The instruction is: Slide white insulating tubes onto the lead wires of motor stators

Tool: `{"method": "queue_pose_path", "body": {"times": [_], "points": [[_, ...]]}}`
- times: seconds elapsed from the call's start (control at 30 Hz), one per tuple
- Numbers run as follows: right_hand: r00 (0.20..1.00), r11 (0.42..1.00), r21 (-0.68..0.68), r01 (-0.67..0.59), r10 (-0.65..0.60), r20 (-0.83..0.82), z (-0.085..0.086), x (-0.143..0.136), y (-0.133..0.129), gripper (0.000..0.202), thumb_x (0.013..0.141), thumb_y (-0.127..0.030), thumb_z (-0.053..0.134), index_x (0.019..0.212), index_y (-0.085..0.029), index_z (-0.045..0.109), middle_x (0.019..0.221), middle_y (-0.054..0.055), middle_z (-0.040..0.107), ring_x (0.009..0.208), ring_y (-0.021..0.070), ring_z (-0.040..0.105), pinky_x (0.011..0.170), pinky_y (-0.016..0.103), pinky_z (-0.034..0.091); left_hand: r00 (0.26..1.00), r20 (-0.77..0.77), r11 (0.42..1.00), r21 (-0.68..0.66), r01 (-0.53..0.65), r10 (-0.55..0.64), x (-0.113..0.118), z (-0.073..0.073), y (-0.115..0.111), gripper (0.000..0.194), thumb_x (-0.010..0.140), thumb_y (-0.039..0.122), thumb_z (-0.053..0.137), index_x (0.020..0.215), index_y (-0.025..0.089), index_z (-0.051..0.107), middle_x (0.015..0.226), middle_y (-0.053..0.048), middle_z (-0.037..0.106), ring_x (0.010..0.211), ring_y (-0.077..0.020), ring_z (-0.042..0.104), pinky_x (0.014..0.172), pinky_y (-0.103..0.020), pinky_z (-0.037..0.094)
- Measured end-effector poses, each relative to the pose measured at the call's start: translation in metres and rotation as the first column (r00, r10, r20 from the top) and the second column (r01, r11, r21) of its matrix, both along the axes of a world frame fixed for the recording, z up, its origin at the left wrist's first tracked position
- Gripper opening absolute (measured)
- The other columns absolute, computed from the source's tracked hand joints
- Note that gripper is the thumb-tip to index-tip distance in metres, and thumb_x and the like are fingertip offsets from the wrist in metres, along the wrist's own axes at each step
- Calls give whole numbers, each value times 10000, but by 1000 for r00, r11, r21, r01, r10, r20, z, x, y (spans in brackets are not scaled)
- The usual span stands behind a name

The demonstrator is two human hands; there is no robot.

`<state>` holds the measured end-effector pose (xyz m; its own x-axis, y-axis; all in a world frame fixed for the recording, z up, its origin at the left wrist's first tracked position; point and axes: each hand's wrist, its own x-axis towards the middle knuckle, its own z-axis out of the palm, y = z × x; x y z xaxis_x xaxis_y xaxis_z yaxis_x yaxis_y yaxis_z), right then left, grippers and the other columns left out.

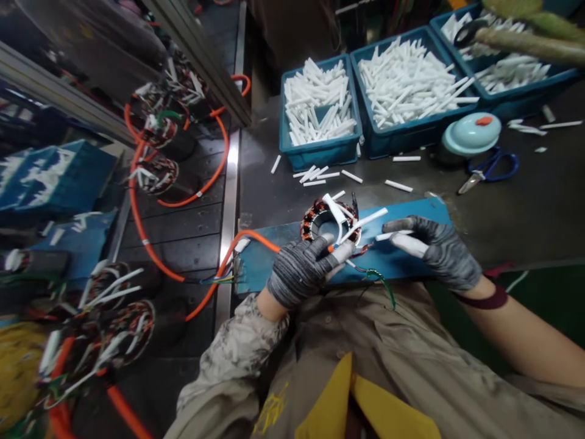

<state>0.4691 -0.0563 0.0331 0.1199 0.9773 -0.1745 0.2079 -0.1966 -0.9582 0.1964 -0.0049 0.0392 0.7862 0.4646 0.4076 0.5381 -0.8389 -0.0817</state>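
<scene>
1. From my end, this looks like the sleeving step: a white tube (393,235) is pinched between thumb and forefinger of my right hand (439,253), near the bare-looking ends of some leads (365,249).
2. My left hand (304,268) has its fingers bunched at the near edge of the wound ring (315,213). Probably steadying leads, but I can't tell what's actually gripped.
3. I'd say the next move calls for lining up the tube's mouth with a lead, no snagging.
4. The ring sits on the blue board (256,262), hole facing up, windings copper and dark with orangey bits. Couple of white sleeves (335,209) stick up messily; a green wire (388,289) trails off the near side.
</scene>
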Motion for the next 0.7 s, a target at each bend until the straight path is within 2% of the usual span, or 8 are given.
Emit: {"method": "queue_pose_path", "body": {"times": [0.1,0.17,0.23,0.3,0.4,0.53,0.6,0.7], "points": [[990,994,2,-107,107,-95,-10,0,5,311,744,-490,808,950,-256,801,1034,53,794,996,302,734,948,474,591,1000,11,1000,16,10,-10,-2,-4,1,318,965,239,624,1249,343,724,1130,-40,758,748,-165,671,608,-267,440],[966,971,42,-234,237,-106,-10,1,8,298,790,-479,787,997,-266,808,1060,44,793,1015,286,735,972,454,583,999,41,1000,5,11,-11,-3,-7,1,319,969,225,615,1244,344,725,1128,-35,759,827,-173,697,635,-266,457],[928,927,85,-367,371,-38,-7,0,7,293,864,-452,731,1099,-291,800,1122,37,783,1058,274,729,992,435,571,998,64,1000,-2,-13,13,-2,-9,-1,303,969,247,625,1242,336,724,1119,-31,765,853,-178,710,644,-271,470],[898,894,87,-440,436,56,-4,-3,4,339,892,-451,703,1190,-305,775,1157,39,776,1057,275,730,960,423,577,996,72,999,-10,-44,44,1,-10,-5,298,966,261,631,1246,317,717,1117,-32,772,833,-175,714,642,-276,475],[913,914,16,-406,404,56,-6,-15,-1,372,887,-517,698,1159,-278,785,1091,50,789,966,278,747,871,412,598,995,69,997,-24,-76,78,5,-12,-13,301,969,304,617,1258,287,699,1160,-55,768,840,-179,716,669,-286,489],[957,956,-54,-290,291,15,-13,-30,-2,398,893,-593,663,1050,-253,797,1045,53,795,953,287,747,861,429,593,996,16,997,-6,-82,82,7,-17,-23,278,946,324,633,1213,283,699,1281,-98,731,787,-191,697,646,-308,473],[953,965,2,-262,258,156,-14,-30,-4,378,915,-583,633,1026,-259,795,1013,67,794,922,288,743,843,443,582,997,6,997,19,-80,80,7,-17,-24,262,941,275,627,1191,294,702,1294,-92,729,736,-182,683,620,-306,459],[908,941,174,-290,213,362,-13,-24,-8,344,916,-523,632,1082,-259,777,1016,102,780,917,302,726,864,485,558,995,72,998,17,-67,66,6,-15,-21,216,941,256,620,1128,279,724,1235,-77,758,727,-180,691,616,-301,466]]}}
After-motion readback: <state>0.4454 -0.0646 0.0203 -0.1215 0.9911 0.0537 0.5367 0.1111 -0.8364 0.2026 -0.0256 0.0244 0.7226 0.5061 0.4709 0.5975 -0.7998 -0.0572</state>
